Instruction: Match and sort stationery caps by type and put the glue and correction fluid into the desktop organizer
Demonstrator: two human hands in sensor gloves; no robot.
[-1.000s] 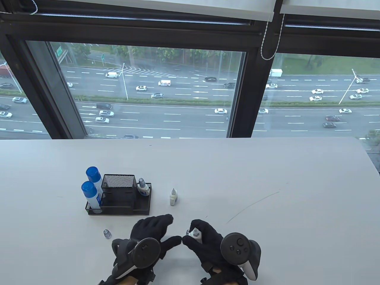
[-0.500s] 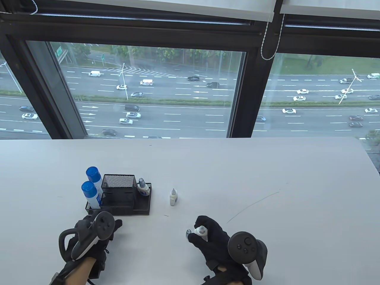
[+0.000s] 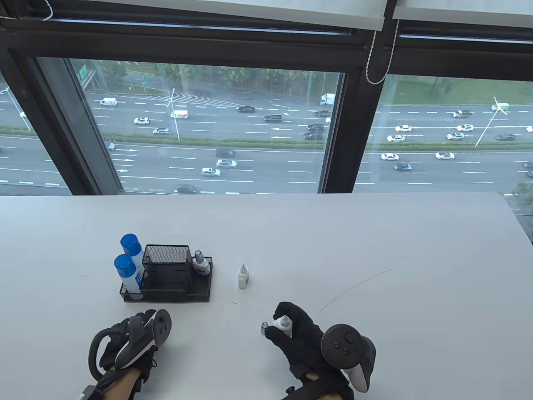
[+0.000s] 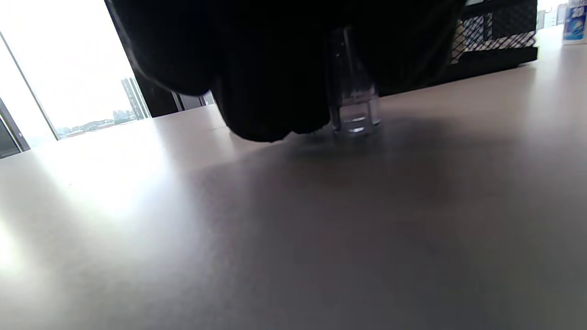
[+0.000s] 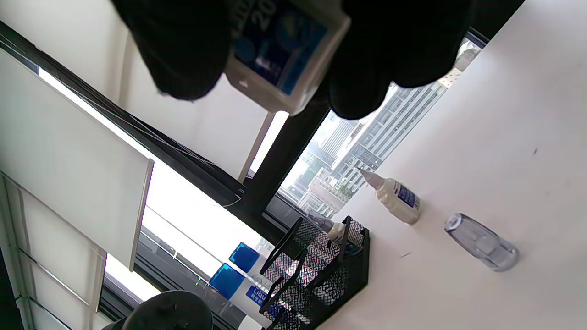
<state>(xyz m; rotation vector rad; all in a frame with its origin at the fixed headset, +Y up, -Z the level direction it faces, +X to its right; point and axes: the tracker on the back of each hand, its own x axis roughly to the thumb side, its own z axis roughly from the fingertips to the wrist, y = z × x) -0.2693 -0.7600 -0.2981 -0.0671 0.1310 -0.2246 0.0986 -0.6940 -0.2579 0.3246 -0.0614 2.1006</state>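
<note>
White table [image 3: 374,258] under a big window, road traffic outside. Black mesh desktop organizer [image 3: 166,275] on left part of table, tall square cup section at back, low tray sections at left and right. Two glue bottles with blue caps [image 3: 127,266] upright in organizer's left section, one behind the other. Small capped correction fluid bottle [image 3: 200,262] upright in organizer's right section.

Right hand [image 3: 297,339] low centre-right, tracker on its back, fingers and thumb curled round a small white correction fluid bottle [image 3: 282,325], nozzle up and uncapped; blue label visible between fingers in right wrist view [image 5: 279,50]. Bottle held off the table, just right of a clear cap.

Left hand [image 3: 125,350] low left, in front of organizer, tracker on its back hiding the fingers in table view. Left wrist view: dark gloved fingers [image 4: 270,91] down at the tabletop, touching a clear cap [image 4: 351,91] that stands upright on the table; whether pinched or only touched, cannot tell. Organizer mesh just behind at top right of that view.

Another uncapped white correction fluid bottle [image 3: 243,276] upright on table, right of organizer, apart from it; same bottle in right wrist view [image 5: 396,196].

Second clear cap [image 3: 263,328] standing on table just left of right hand's fingers; seen in right wrist view [image 5: 481,247], near the loose bottle but not touching.
</note>
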